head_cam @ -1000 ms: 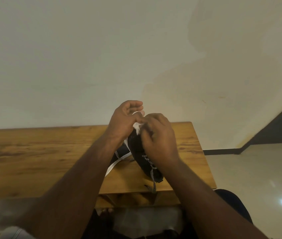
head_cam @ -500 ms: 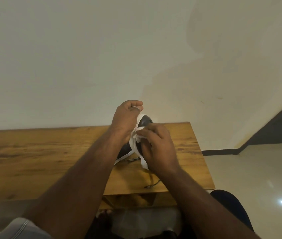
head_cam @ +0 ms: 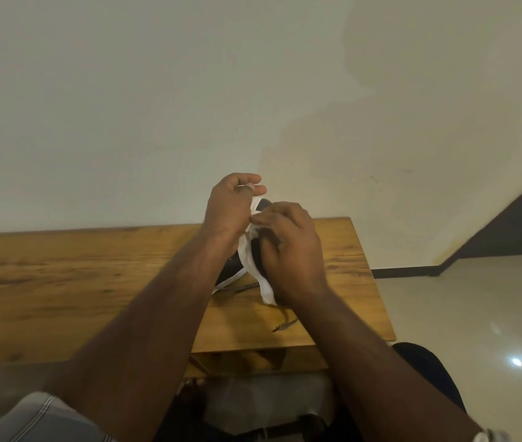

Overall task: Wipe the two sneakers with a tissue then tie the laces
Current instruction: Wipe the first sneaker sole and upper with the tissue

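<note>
Left hand (head_cam: pixel 228 215): we see it raised over the far right part of the worktop (head_cam: pixel 62 282), fingers curled round the far end of the sneaker (head_cam: pixel 255 250), holding it up off the wood
Right hand (head_cam: pixel 288 250): we see its fingers bent, pinching the tissue (head_cam: pixel 261 275) and pressing it onto the sneaker's side
Sneaker: dark with a white sole edge, tilted between the two hands, mostly hidden by them
Tissue: white, draped down the sneaker's right side, its lower end hanging near the right wrist
Laces (head_cam: pixel 245 287): black-and-white speckled, loose; one runs out to the left under the sneaker, another tip (head_cam: pixel 285 326) lies on the worktop nearer to us
Second sneaker: we cannot tell where it is
Worktop: wooden, against a pale wall (head_cam: pixel 157 106)
Floor (head_cam: pixel 476 314): pale and glossy, to the right
</note>
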